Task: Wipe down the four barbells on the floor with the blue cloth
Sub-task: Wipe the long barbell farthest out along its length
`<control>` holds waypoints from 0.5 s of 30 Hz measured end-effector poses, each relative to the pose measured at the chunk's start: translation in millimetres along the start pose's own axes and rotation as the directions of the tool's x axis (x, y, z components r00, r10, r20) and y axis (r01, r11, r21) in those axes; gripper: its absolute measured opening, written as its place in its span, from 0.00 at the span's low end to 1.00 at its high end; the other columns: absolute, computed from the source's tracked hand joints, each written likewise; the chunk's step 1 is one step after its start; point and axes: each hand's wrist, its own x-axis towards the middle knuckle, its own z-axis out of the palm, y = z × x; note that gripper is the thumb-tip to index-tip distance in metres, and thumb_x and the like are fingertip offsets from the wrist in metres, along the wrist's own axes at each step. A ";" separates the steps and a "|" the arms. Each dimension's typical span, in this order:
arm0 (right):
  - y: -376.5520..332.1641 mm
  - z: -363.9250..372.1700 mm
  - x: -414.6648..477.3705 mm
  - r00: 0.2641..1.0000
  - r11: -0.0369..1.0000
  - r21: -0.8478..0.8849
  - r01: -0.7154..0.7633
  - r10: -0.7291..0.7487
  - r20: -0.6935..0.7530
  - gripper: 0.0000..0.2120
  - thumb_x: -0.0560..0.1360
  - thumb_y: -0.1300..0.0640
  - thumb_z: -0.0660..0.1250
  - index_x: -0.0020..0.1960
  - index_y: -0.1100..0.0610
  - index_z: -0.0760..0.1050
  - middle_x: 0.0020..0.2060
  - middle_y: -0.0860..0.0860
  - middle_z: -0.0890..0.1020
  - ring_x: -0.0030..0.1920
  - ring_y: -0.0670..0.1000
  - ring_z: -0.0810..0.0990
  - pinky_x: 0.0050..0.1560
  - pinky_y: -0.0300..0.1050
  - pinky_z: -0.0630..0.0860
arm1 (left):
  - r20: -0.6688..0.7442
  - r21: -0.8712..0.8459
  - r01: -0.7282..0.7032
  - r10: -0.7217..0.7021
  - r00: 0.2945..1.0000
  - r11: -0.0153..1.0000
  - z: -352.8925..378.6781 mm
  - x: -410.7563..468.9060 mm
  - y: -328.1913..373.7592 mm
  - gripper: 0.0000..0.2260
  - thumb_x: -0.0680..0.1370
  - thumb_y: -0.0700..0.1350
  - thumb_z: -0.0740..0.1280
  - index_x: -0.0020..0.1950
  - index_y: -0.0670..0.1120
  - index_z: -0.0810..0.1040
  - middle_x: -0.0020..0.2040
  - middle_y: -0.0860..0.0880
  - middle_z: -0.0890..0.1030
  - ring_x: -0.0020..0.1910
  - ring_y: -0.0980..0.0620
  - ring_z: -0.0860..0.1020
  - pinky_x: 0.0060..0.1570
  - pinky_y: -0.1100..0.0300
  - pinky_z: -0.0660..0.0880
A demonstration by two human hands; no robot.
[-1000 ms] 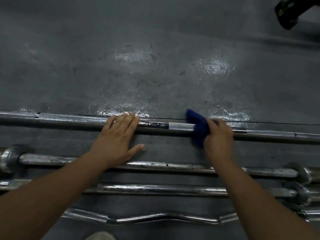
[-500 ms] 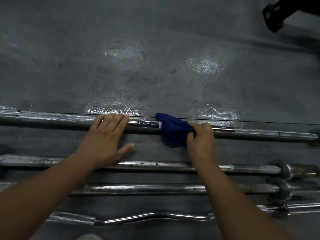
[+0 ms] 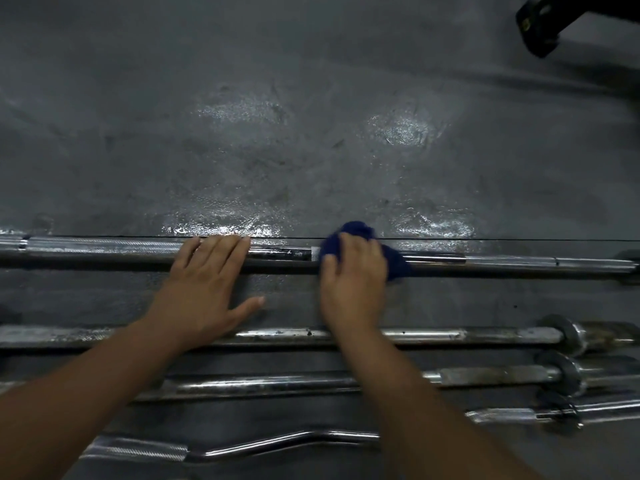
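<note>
Four chrome barbells lie side by side on the dark floor. The farthest barbell [image 3: 104, 249] runs across the whole view. My left hand [image 3: 204, 289] rests flat on it with straight fingers, the thumb spread toward me. My right hand [image 3: 353, 282] grips the blue cloth [image 3: 398, 263] wrapped over that same bar, just right of the left hand. Nearer to me lie a second straight barbell [image 3: 450, 336], a third straight barbell [image 3: 277, 384], and a curl bar [image 3: 259, 445] with a wavy shaft.
The grey floor [image 3: 311, 150] beyond the bars shines with wet-looking patches. A black piece of gym equipment [image 3: 540, 26] juts in at the top right corner. Collars of the two middle bars [image 3: 568, 336] sit at the right.
My right hand slid the cloth leftward along the far bar, then back a little to the right, and now covers more of the cloth. My left hand stayed flat on the bar.
</note>
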 end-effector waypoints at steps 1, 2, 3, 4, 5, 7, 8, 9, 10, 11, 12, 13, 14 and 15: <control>-16.0 3.7 -6.4 0.997 0.997 -0.018 0.077 -0.077 0.025 0.24 0.76 0.45 0.55 0.68 0.54 0.72 0.66 0.54 0.75 0.71 0.59 0.66 0.72 0.59 0.61 | -0.004 -0.005 0.003 -0.004 1.000 1.000 -0.5 -0.1 0.8 0.43 0.75 0.74 0.47 0.80 0.45 0.58 0.76 0.45 0.65 0.75 0.44 0.62 0.76 0.43 0.53; -21.6 3.7 -8.3 0.985 0.986 -0.030 0.164 -0.162 0.062 0.23 0.77 0.46 0.56 0.68 0.52 0.71 0.65 0.52 0.75 0.70 0.57 0.67 0.72 0.58 0.62 | -0.008 -0.008 -0.001 0.001 1.000 1.000 -1.6 -0.3 0.5 0.43 0.75 0.73 0.47 0.80 0.45 0.59 0.76 0.45 0.66 0.75 0.44 0.63 0.75 0.43 0.54; -17.5 -2.3 -3.2 0.963 0.967 -0.027 0.253 -0.249 0.105 0.21 0.77 0.47 0.58 0.68 0.51 0.72 0.64 0.51 0.75 0.68 0.55 0.69 0.70 0.56 0.64 | -0.013 -0.013 -0.012 0.012 1.000 1.000 -3.0 -0.3 -0.6 0.42 0.75 0.73 0.46 0.79 0.44 0.60 0.75 0.45 0.67 0.74 0.44 0.64 0.75 0.44 0.55; -4.2 -10.5 4.4 0.938 0.946 -0.026 0.324 -0.317 0.138 0.19 0.78 0.49 0.60 0.66 0.51 0.73 0.62 0.50 0.77 0.65 0.54 0.73 0.68 0.55 0.67 | -0.016 -0.018 -0.024 0.024 1.000 1.000 -4.6 -0.4 -1.9 0.42 0.76 0.73 0.47 0.78 0.44 0.61 0.74 0.44 0.68 0.73 0.44 0.65 0.75 0.44 0.55; 14.6 -19.6 12.9 0.930 0.938 -0.033 0.346 -0.338 0.146 0.17 0.77 0.51 0.62 0.64 0.52 0.74 0.58 0.50 0.79 0.60 0.54 0.76 0.64 0.53 0.70 | -0.014 -0.019 -0.032 0.032 0.999 0.999 -6.1 -0.4 -2.7 0.41 0.76 0.73 0.47 0.78 0.44 0.62 0.73 0.44 0.69 0.72 0.43 0.66 0.74 0.45 0.55; 42.7 -39.5 27.1 0.980 0.982 -0.050 0.181 -0.176 0.095 0.14 0.75 0.55 0.62 0.59 0.54 0.77 0.52 0.51 0.82 0.53 0.54 0.78 0.59 0.50 0.71 | -0.010 -0.019 -0.034 0.034 0.999 0.999 -7.5 -1.8 -2.0 0.41 0.76 0.72 0.49 0.77 0.44 0.63 0.73 0.43 0.70 0.72 0.43 0.67 0.73 0.45 0.56; 43.3 -44.0 32.4 0.992 0.994 -0.045 0.100 -0.096 0.084 0.14 0.75 0.55 0.60 0.58 0.55 0.78 0.50 0.52 0.82 0.51 0.55 0.78 0.57 0.50 0.71 | -0.010 -0.018 -0.026 0.026 1.000 0.999 -7.5 -2.8 -1.6 0.41 0.76 0.72 0.49 0.78 0.44 0.63 0.74 0.44 0.69 0.73 0.43 0.66 0.74 0.45 0.55; 37.4 -42.6 35.5 0.993 0.997 -0.037 0.065 -0.061 0.106 0.15 0.74 0.55 0.58 0.57 0.56 0.78 0.49 0.54 0.82 0.51 0.56 0.77 0.57 0.51 0.70 | -0.001 -0.019 -0.021 0.021 1.000 1.000 -6.6 -4.0 -0.6 0.41 0.76 0.73 0.49 0.79 0.45 0.61 0.75 0.44 0.68 0.74 0.43 0.65 0.75 0.45 0.55; 28.3 -39.3 36.6 0.985 0.996 -0.029 0.078 -0.073 0.157 0.16 0.74 0.55 0.58 0.57 0.56 0.78 0.50 0.55 0.82 0.51 0.58 0.77 0.57 0.51 0.70 | 0.014 -0.025 -0.014 0.015 1.000 1.000 -5.5 -5.5 1.0 0.42 0.76 0.73 0.48 0.79 0.45 0.60 0.76 0.45 0.66 0.75 0.44 0.63 0.76 0.45 0.54; 21.2 -35.2 36.5 0.971 0.994 -0.017 0.111 -0.105 0.215 0.15 0.75 0.56 0.58 0.58 0.56 0.78 0.52 0.55 0.82 0.52 0.58 0.77 0.58 0.51 0.69 | 0.020 -0.035 -0.002 0.003 1.000 0.999 -4.8 -7.2 1.6 0.42 0.76 0.73 0.46 0.80 0.46 0.58 0.76 0.46 0.65 0.76 0.45 0.62 0.76 0.44 0.54; 17.0 -33.7 36.9 0.955 0.990 -0.002 0.141 -0.135 0.265 0.15 0.76 0.57 0.59 0.60 0.55 0.77 0.54 0.54 0.82 0.53 0.58 0.77 0.59 0.50 0.68 | 0.013 -0.043 0.006 -0.005 1.000 0.999 -4.7 -8.6 1.6 0.42 0.76 0.74 0.45 0.80 0.46 0.58 0.77 0.46 0.64 0.76 0.45 0.62 0.76 0.44 0.53; 15.5 -36.2 37.0 0.944 0.987 0.021 0.158 -0.157 0.290 0.15 0.77 0.58 0.59 0.62 0.54 0.77 0.55 0.54 0.81 0.54 0.57 0.77 0.59 0.49 0.68 | 0.010 -0.049 0.007 -0.007 1.000 0.999 -4.5 -9.8 1.4 0.42 0.76 0.74 0.45 0.80 0.47 0.57 0.77 0.47 0.64 0.76 0.46 0.61 0.76 0.43 0.53; 18.3 -39.3 34.7 0.943 0.985 0.033 0.168 -0.171 0.287 0.15 0.78 0.58 0.60 0.63 0.54 0.76 0.56 0.53 0.81 0.56 0.56 0.77 0.59 0.48 0.69 | 0.015 -0.051 0.003 -0.002 1.000 0.999 -4.6 -11.0 1.7 0.42 0.76 0.73 0.45 0.80 0.47 0.57 0.77 0.47 0.64 0.76 0.46 0.61 0.76 0.43 0.54; 22.1 -42.7 28.6 0.946 0.983 0.037 0.177 -0.180 0.270 0.15 0.78 0.59 0.60 0.64 0.54 0.76 0.57 0.53 0.81 0.57 0.55 0.77 0.59 0.48 0.70 | 0.017 -0.055 0.001 0.000 1.000 0.998 -4.9 -12.5 2.7 0.41 0.76 0.73 0.46 0.80 0.47 0.58 0.77 0.47 0.64 0.76 0.46 0.62 0.75 0.43 0.55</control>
